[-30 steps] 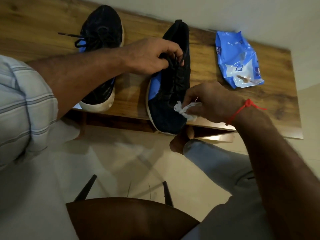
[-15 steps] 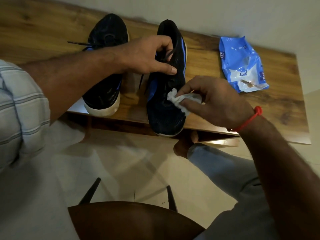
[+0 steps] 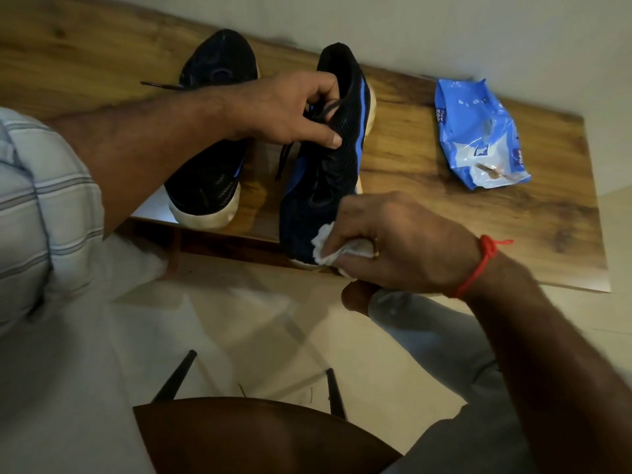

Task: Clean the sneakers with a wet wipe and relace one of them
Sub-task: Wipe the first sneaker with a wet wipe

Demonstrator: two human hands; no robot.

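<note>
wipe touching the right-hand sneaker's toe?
Touching. The head view shows the wet wipe, bunched in the right hand, pressed against the toe of the sneaker with no gap; the left hand steadies it.

two sneakers [image 3: 212,145] [image 3: 325,172], one wipe [image 3: 337,246], one wipe packet [image 3: 478,135].

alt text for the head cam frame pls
The right hand presses a white wet wipe on the toe of a black-and-blue sneaker, steadied at the laces by the left hand. Second sneaker and blue wipes pack sit on the wooden table.
</note>
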